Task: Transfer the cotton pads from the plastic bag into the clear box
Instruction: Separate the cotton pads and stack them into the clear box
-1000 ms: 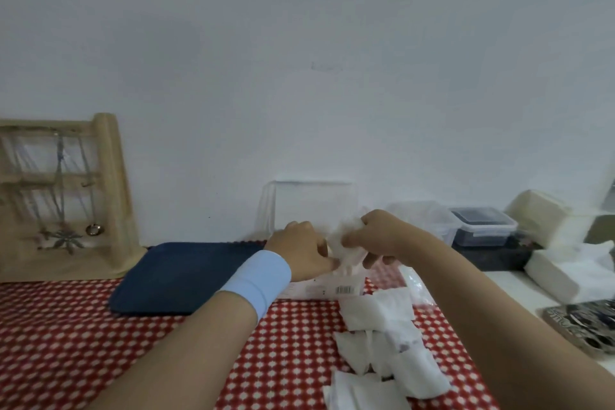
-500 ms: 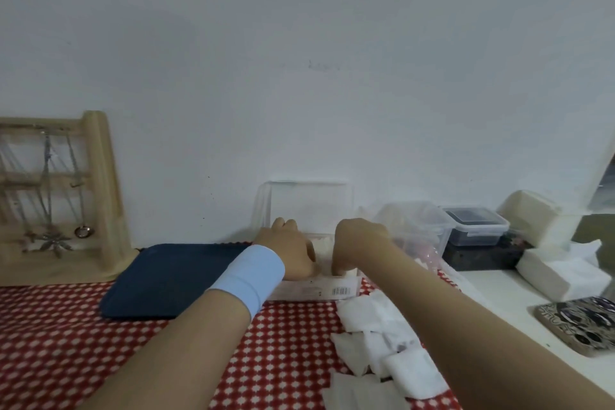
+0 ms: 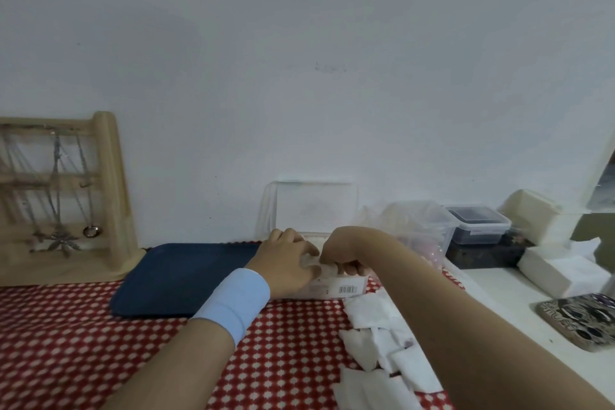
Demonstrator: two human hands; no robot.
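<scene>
Cotton pads (image 3: 374, 311) lie loose on checked cloth (image 3: 83, 336); one white wad (image 3: 327, 268) is held at clear box (image 3: 336, 289).
Left hand (image 3: 286, 265), with blue wristband (image 3: 233, 303), and right hand (image 3: 346, 248) both curl fingers on the wad, pinching it at the box's open top. Lid (image 3: 312, 206) stands upright behind. Plastic bag (image 3: 411, 223) is just right of the box. Loose pads are near the box's front right corner, partly under the right forearm. Navy tray (image 3: 179, 276) is left of the box; cannot tell if touching.

tray (image 3: 186, 276) left of box (image 3: 336, 290), pads (image 3: 376, 336) in front
</scene>
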